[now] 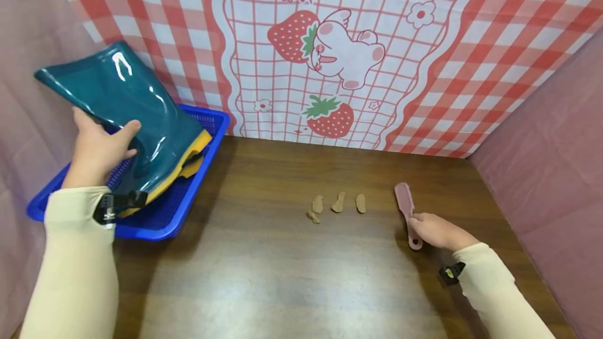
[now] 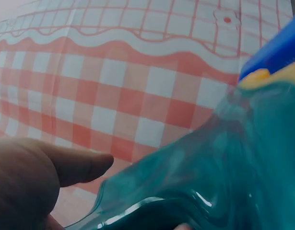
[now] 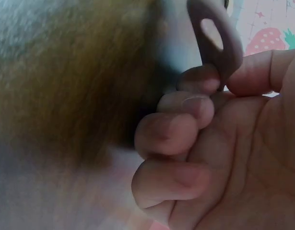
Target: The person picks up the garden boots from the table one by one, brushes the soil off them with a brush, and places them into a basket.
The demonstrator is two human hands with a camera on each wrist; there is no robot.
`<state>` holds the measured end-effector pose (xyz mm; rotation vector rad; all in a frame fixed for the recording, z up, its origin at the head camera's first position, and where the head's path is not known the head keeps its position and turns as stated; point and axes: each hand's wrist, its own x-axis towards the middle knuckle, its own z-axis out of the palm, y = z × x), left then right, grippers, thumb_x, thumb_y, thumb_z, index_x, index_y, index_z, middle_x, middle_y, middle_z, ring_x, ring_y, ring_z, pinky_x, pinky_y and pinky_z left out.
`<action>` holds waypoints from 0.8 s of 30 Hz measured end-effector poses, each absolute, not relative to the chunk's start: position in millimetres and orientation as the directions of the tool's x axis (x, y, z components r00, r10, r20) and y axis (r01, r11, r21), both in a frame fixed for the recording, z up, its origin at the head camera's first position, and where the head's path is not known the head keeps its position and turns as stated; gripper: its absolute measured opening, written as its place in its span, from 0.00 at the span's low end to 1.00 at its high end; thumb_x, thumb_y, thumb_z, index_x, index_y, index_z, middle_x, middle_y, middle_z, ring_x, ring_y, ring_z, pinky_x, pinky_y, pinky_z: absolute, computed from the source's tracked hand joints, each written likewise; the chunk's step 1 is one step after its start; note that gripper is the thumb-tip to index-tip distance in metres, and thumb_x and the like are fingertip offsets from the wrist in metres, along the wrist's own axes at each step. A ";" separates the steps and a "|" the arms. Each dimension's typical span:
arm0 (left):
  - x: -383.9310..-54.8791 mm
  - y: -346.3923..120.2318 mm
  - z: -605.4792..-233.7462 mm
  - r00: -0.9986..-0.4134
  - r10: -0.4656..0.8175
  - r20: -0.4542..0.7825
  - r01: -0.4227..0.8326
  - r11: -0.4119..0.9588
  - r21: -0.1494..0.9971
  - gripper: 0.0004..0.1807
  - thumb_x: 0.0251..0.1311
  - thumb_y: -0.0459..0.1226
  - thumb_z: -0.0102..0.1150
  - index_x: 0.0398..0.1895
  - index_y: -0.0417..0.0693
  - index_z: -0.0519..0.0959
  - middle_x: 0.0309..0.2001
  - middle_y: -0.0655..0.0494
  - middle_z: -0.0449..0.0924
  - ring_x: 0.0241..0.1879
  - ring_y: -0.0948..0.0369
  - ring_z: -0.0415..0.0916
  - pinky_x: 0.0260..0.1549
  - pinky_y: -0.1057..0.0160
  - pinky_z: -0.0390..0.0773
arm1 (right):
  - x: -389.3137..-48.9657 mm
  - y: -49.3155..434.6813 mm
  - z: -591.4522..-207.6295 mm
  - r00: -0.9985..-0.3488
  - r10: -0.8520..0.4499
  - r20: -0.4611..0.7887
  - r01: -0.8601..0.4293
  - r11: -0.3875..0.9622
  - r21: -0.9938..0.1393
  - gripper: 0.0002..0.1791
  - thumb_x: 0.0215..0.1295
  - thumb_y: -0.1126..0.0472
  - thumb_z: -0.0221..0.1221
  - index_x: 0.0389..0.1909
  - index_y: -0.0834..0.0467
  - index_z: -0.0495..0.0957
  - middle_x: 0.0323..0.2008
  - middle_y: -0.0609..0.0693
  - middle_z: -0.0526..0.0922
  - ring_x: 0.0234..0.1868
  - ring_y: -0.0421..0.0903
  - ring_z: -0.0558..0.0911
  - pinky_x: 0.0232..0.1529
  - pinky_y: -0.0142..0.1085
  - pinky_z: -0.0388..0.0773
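A glossy teal rubber boot point(image 1: 129, 103) with a yellow sole leans in a blue plastic basket point(image 1: 221, 119), its shaft tilted up to the left. My left hand point(image 1: 96, 143) is at the near side of the boot, with the thumb spread over it. In the left wrist view a straight finger point(image 2: 85, 165) stands apart from the boot's teal surface point(image 2: 224, 163). My right hand point(image 1: 438, 230) pinches the handle of a pink brush point(image 1: 405, 200) with short bristles along its right edge. The right wrist view shows the handle's holed end point(image 3: 231, 48) between thumb and curled finger.
Several small tan peanut-shaped pieces point(image 1: 337, 203) lie mid-table on the brown wood table point(image 1: 282, 260). A red-and-white checked cloth point(image 1: 471, 67) with strawberries hangs behind. Pink-grey curtains point(image 1: 551, 135) border both sides. More yellow sole point(image 1: 190, 169) shows under the boot.
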<state>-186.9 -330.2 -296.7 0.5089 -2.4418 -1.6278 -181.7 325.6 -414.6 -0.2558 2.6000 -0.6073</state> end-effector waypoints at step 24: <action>-164.0 -221.6 -317.8 -0.714 -0.269 0.647 0.465 0.508 0.725 0.33 0.65 0.26 0.60 0.74 0.36 0.64 0.70 0.43 0.68 0.71 0.55 0.65 0.72 0.63 0.63 | -180.2 324.4 -408.9 -0.945 -0.150 -0.291 -0.071 0.961 -0.268 0.29 0.82 0.41 0.42 0.38 0.61 0.80 0.32 0.56 0.80 0.35 0.52 0.79 0.35 0.48 0.74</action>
